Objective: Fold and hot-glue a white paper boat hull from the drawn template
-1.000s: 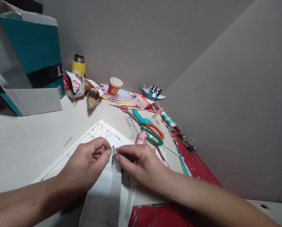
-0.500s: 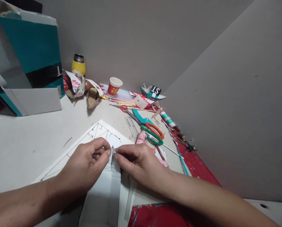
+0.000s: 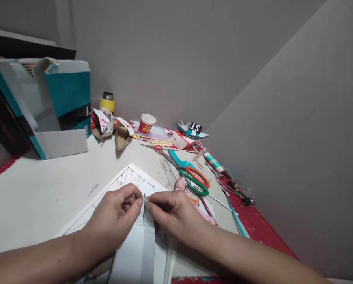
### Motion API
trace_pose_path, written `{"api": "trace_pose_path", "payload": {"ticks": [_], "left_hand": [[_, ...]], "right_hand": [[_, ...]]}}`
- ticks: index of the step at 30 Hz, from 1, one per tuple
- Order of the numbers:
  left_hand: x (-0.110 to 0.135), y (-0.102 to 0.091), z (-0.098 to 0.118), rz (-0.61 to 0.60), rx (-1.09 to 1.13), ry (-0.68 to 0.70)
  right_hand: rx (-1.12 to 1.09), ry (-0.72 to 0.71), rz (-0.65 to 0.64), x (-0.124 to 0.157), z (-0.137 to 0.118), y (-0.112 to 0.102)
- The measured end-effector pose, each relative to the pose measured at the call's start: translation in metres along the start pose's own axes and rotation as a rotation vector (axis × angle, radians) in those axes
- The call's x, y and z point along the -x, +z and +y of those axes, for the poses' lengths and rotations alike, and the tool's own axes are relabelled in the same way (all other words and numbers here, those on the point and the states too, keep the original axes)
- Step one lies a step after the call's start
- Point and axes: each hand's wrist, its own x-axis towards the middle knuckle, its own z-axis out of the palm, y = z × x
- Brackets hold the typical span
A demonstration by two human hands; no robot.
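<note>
A folded piece of white-grey cardboard (image 3: 134,252) runs toward me at the lower middle, its narrow far end rising to a point. My left hand (image 3: 117,213) pinches the left side of that tip between thumb and bent fingers. From the right, the thumb and forefinger of my right hand (image 3: 176,213) grip the same tip. Beneath lies a white sheet (image 3: 105,199) ruled with black lines and small pen marks, partly covered by my hands and the cardboard.
Green-and-orange-handled scissors (image 3: 194,179), a clear ruler (image 3: 167,171) and a pink roll (image 3: 181,184) lie to the right. Farther back are a paper cup (image 3: 147,124), thin wooden sticks (image 3: 160,142) and a yellow flask (image 3: 107,103). A cut-open teal box (image 3: 71,94) stands at left.
The view has tilted up, so everything sits lower and slightly farther right, with more of the teal box showing. Both hands keep their pinch on the cardboard tip.
</note>
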Motion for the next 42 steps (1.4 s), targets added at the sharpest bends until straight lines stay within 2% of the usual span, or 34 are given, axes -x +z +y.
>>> {"api": "trace_pose_path", "payload": {"ticks": [7,12,19,23,29,33,36,42], "left_hand": [[0.0,-0.001,-0.005,0.01,0.01,-0.02],[-0.001,-0.003,0.0,0.032,0.044,-0.025],[-0.001,-0.005,0.004,0.033,0.163,-0.085],[-0.003,-0.005,0.002,0.063,0.166,-0.071],[-0.005,-0.004,0.001,0.067,0.148,-0.038],[-0.005,-0.005,0.0,0.062,0.116,-0.013],[-0.005,-0.006,-0.002,0.052,0.125,-0.014],[-0.007,-0.004,-0.005,0.035,0.17,-0.047]], "right_hand": [[-0.004,0.016,0.018,-0.006,-0.001,0.002],[-0.019,-0.008,-0.001,-0.009,-0.001,0.0],[-0.03,0.02,-0.03,-0.014,-0.002,-0.003],[-0.026,0.039,-0.023,-0.015,0.0,-0.004],[0.054,-0.033,-0.01,-0.01,0.001,-0.005],[-0.034,-0.063,-0.011,-0.006,0.002,-0.004],[-0.097,-0.047,0.014,-0.007,0.002,-0.002],[-0.071,0.006,0.045,-0.012,0.0,0.0]]}}
